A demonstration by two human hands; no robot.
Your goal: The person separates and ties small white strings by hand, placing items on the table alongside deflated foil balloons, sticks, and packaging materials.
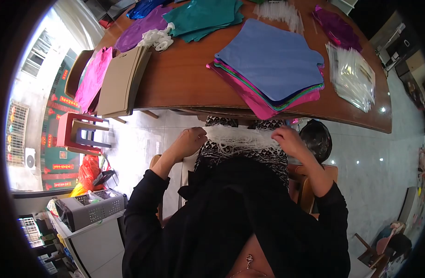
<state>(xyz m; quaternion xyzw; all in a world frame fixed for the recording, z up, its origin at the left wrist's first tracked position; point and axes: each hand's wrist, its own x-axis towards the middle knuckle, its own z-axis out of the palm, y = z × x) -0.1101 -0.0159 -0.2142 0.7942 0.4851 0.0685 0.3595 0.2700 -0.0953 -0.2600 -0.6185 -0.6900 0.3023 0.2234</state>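
A loose bundle of thin white strings (238,139) stretches across my lap, over black-and-white patterned trousers. My left hand (193,140) is closed at the left end of the bundle. At the other end my right hand (288,140) has its fingers pinched together on the strings. Many strands sag and tangle between the two hands. Just beyond them is the table edge, with a stack of foil sheets (270,60), blue on top and pink and green below.
On the wooden table (180,78) lie teal sheets (205,18), a coil of white ribbon (157,38), brown cardboard (120,83) and clear plastic bags (351,76). A black bag (315,139) is beside my right arm. Stools (80,132) stand at left.
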